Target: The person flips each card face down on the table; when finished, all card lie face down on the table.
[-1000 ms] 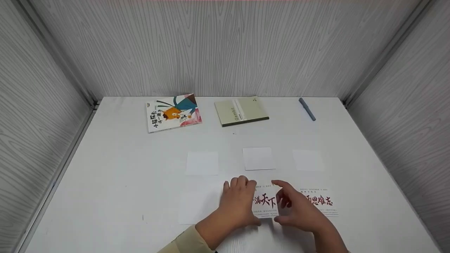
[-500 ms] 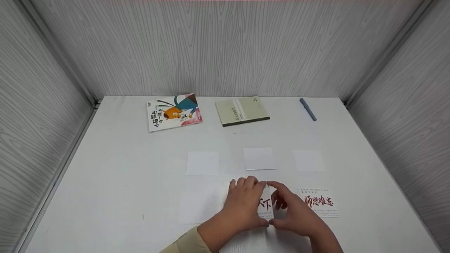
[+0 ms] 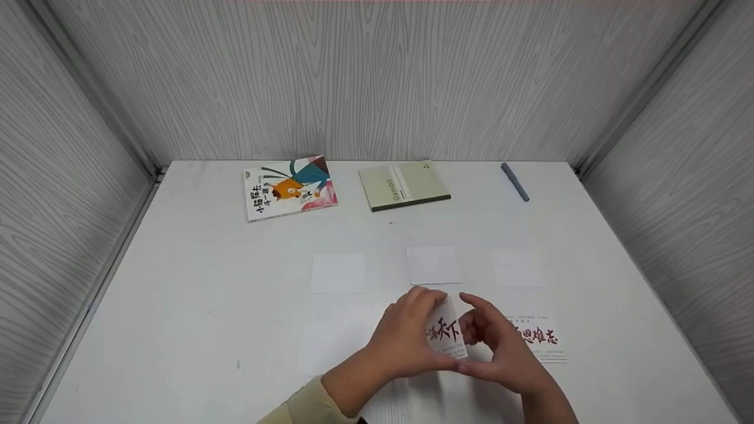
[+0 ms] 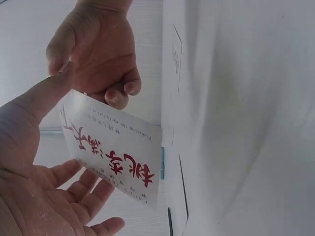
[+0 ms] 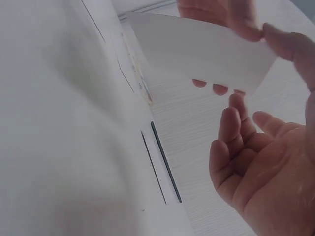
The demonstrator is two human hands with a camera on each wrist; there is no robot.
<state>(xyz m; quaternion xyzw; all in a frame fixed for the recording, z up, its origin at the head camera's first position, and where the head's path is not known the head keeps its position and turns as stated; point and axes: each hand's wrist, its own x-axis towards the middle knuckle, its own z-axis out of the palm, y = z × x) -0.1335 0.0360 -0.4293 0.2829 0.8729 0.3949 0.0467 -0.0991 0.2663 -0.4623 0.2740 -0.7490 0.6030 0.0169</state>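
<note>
In the head view, my left hand [image 3: 406, 335] holds a white greeting card [image 3: 446, 330] with red Chinese lettering by its long edges, thumb on the near one and fingers on the far one. The card [image 4: 115, 152] is tilted up off the table in the left wrist view. The right wrist view shows its plain back [image 5: 197, 49]. My right hand [image 3: 500, 347] is beside the card's right end; its thumb tip meets the left thumb at the near corner. Its other fingers [image 5: 231, 123] are bent loosely and apart from the card.
A second printed card [image 3: 545, 337] lies right of the hands. Blank white cards at left [image 3: 339, 274], middle [image 3: 434, 265] and right [image 3: 518, 268] form a row beyond them. Farther back lie a picture book [image 3: 291, 188], a green notebook [image 3: 404, 185] and a blue pen [image 3: 515, 182].
The left hand first slid right over the card towards the right hand. Now the card is raised and tilted, the left thumb has met the right thumb, and the right index finger has lifted away.
</note>
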